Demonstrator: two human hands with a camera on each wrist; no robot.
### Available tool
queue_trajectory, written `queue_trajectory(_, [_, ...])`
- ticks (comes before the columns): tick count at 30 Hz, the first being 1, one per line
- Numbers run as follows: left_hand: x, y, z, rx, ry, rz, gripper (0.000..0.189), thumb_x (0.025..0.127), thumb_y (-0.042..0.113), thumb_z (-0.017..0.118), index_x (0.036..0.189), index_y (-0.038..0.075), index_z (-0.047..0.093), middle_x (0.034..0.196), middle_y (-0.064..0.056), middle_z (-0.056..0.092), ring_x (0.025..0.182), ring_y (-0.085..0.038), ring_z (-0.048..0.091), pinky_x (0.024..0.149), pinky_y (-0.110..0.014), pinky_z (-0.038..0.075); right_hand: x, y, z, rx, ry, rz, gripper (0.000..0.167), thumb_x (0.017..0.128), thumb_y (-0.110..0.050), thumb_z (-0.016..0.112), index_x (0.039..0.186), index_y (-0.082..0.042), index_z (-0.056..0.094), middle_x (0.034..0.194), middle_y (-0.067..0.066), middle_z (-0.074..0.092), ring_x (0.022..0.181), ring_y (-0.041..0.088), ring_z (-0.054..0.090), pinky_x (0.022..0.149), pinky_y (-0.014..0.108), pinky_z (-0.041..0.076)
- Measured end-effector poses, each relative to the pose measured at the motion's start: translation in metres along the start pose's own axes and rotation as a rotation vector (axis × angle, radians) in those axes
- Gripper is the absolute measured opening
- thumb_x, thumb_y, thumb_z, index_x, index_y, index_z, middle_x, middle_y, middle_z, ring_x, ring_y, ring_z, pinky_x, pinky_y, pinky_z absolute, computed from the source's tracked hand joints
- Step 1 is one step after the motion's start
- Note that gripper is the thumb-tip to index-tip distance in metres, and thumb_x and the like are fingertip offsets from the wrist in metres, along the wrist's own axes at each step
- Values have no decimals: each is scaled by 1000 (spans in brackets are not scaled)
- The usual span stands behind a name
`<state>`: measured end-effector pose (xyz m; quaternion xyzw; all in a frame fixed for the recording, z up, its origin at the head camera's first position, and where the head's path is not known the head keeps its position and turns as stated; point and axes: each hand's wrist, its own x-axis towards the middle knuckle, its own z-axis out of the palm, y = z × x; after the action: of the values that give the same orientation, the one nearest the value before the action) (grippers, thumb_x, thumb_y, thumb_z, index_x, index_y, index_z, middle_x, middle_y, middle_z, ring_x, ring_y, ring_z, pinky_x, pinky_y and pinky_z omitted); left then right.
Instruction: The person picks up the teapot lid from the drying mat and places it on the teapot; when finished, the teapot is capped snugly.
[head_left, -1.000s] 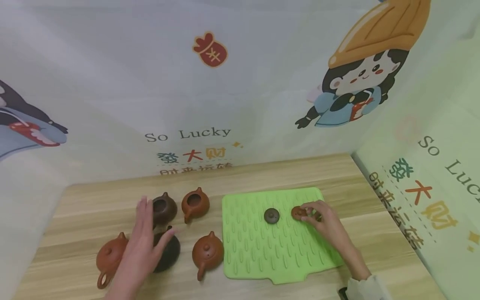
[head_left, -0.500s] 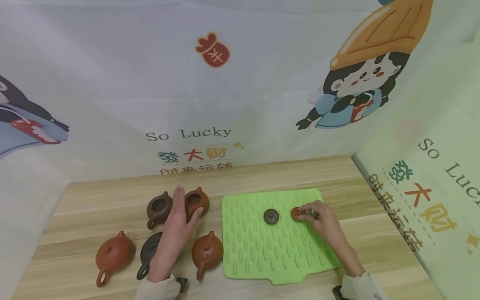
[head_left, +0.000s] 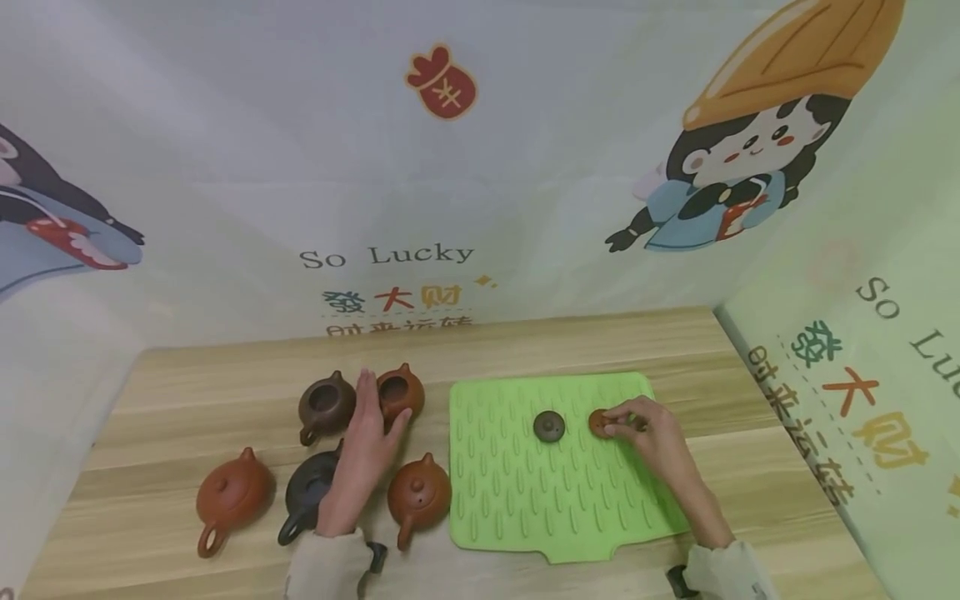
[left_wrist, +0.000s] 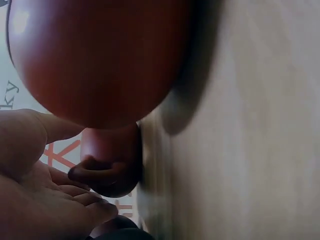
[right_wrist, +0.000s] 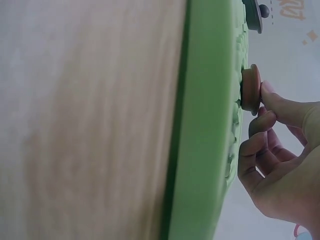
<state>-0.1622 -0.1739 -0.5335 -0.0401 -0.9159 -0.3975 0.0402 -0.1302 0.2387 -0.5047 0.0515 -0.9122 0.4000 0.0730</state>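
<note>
Taking twelve o'clock as the far edge of the table, the red lid sits on the far half of the green mat, at about half past nine from the middle of the right hand. That hand pinches it at the top between thumb and fingertips; in the right wrist view its underside looks to be touching the mat's ridges, with the knob hidden. The lid is round, so it has no long axis to line up. The dark lid lies near it, at nine o'clock. The open red teapot is further out, just past nine from the red lid, off the mat and well apart from it. Its long axis runs from the spout near twelve to the handle near seven, which the left wrist view shows beside the fingers. The left hand is much the nearer to that pot, its fingers straight and its thumb spread, reaching between it and the open dark teapot at ten o'clock; no hold shows, though whether it touches either pot I cannot tell.
</note>
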Motion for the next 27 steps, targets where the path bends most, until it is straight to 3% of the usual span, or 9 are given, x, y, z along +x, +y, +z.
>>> queue_trajectory(8, [-5,30,-13,-58,-19,-73,90,111,15,67,166,-20,7,174,-46,6,164,-58,13,129,-70,26,2,-4,-3,36,-13,38,12,87,5,87,97,1,83,98,17,79,82,17,67,70,21,54])
queue_trajectory(27, [-3,22,-12,-110,-14,-140,86,111,17,67,169,-16,13,174,-43,14,162,-57,21,130,-68,28,2,-1,-6,68,-62,89,11,90,1,86,101,0,83,102,17,78,81,13,62,67,22,50])
